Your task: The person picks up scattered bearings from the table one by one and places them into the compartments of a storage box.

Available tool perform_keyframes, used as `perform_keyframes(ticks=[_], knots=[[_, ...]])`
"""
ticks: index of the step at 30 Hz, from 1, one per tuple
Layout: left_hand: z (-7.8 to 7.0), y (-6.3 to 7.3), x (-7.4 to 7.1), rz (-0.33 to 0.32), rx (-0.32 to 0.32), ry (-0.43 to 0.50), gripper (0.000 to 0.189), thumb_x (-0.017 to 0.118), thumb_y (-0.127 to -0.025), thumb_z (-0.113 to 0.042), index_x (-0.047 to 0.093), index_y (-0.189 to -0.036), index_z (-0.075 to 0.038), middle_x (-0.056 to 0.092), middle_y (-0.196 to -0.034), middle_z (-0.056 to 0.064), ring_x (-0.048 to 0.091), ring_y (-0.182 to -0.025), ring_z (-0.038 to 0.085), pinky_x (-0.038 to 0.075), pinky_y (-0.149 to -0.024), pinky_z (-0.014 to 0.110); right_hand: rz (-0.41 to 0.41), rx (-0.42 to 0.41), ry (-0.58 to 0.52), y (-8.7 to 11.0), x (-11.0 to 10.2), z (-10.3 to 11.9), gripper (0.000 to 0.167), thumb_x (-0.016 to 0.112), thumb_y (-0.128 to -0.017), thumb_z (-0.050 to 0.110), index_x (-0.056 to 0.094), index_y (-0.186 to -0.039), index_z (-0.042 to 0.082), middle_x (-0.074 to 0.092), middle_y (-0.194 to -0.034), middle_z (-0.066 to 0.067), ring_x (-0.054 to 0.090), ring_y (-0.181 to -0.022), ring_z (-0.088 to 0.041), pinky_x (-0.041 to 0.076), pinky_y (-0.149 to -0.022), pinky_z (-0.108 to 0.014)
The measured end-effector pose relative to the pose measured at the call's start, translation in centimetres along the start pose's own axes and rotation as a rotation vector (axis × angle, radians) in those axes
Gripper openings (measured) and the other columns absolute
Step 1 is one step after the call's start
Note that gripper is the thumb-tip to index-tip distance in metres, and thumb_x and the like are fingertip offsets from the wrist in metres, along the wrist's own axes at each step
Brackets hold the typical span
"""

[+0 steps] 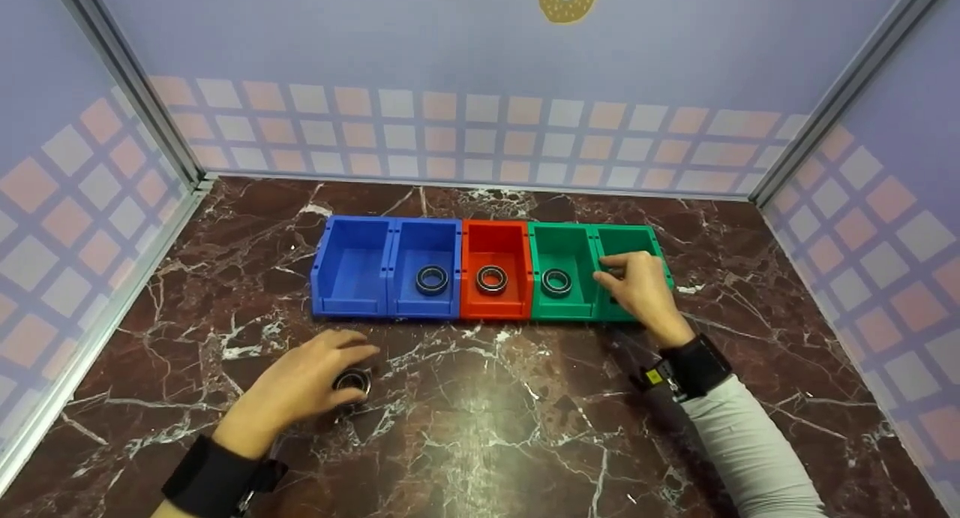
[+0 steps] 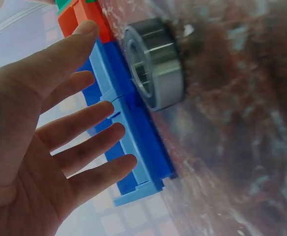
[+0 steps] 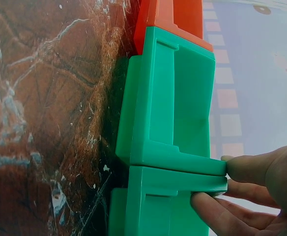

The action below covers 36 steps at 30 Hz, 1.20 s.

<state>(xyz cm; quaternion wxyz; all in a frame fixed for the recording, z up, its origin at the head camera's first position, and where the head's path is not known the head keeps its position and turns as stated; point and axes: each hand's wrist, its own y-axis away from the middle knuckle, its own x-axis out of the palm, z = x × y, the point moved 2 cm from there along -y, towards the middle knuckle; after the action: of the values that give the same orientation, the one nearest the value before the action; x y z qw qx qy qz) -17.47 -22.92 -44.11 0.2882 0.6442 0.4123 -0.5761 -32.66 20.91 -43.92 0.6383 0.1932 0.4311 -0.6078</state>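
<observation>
My left hand [image 1: 304, 375] hovers with spread fingers over a ball bearing [image 1: 352, 385] on the table. The left wrist view shows that steel bearing [image 2: 156, 64] apart from the palm. At the far right green bin [image 1: 626, 236], my right hand [image 1: 641, 289] has its thumb and fingers bent around the divider wall [image 3: 180, 179], with nothing visible held; whether they touch it, I cannot tell. A dark patch under this hand is too hidden to identify. Other bearings lie in the right blue bin [image 1: 432, 280], the red bin [image 1: 491, 279] and the left green bin [image 1: 556, 282].
The far left blue bin [image 1: 352, 266] shows no bearing. All the bins stand side by side in one row on the dark marbled table [image 1: 480, 398]. Behind it rises a tiled-pattern wall [image 1: 480, 127], with side panels at left and right.
</observation>
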Motion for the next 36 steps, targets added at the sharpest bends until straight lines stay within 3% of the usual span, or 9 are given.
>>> perform_keyframes(ticks=[8,13,24,32,36], knots=[[0.1,0.7,0.8,0.014,-0.004,0.015,0.061,0.085,-0.074,-0.030,0.065,-0.129,-0.011,0.063,-0.130,0.017,0.061,-0.118,0.035,0.053,-0.098,0.051,0.003,-0.022,-0.012,0.1,0.1,-0.1,0.033,0.068,-0.094,0.016,0.068,-0.123,0.000,0.075,-0.093,-0.020,0.057,-0.055,-0.010,0.039,-0.051,-0.023],[0.1,0.7,1.2,0.032,0.017,0.018,0.061,0.085,-0.074,-0.028,0.066,-0.128,-0.010,0.063,-0.129,0.018,0.060,-0.117,0.036,0.052,-0.099,0.051,0.005,-0.018,-0.018,0.1,0.1,-0.1,0.033,0.068,-0.094,0.016,0.068,-0.123,-0.001,0.075,-0.094,-0.020,0.060,-0.057,-0.014,0.041,-0.051,-0.024],[0.0,0.9,1.7,0.077,-0.005,0.066,0.061,0.086,-0.073,-0.022,0.065,-0.129,-0.009,0.061,-0.132,0.019,0.058,-0.120,0.041,0.048,-0.103,0.057,-0.005,-0.005,-0.013,-0.1,0.1,-0.1,0.033,0.071,-0.092,0.016,0.069,-0.120,0.000,0.075,-0.098,-0.022,0.067,-0.061,-0.020,0.047,-0.054,-0.024],[-0.2,1.1,1.7,0.066,0.012,0.052,0.058,0.086,-0.074,-0.020,0.066,-0.127,-0.010,0.061,-0.131,0.019,0.060,-0.118,0.039,0.052,-0.098,0.053,-0.002,0.002,-0.007,-0.1,0.0,0.0,0.034,0.070,-0.092,0.017,0.069,-0.121,0.000,0.075,-0.103,-0.022,0.070,-0.068,-0.024,0.049,-0.057,-0.024],[-0.3,1.2,1.7,0.050,0.021,0.050,0.056,0.086,-0.073,-0.018,0.068,-0.125,-0.011,0.062,-0.128,0.018,0.061,-0.115,0.038,0.054,-0.095,0.053,0.010,0.018,-0.009,-0.1,0.1,-0.1,0.034,0.070,-0.093,0.017,0.068,-0.122,0.001,0.076,-0.099,-0.021,0.067,-0.062,-0.020,0.044,-0.053,-0.023]])
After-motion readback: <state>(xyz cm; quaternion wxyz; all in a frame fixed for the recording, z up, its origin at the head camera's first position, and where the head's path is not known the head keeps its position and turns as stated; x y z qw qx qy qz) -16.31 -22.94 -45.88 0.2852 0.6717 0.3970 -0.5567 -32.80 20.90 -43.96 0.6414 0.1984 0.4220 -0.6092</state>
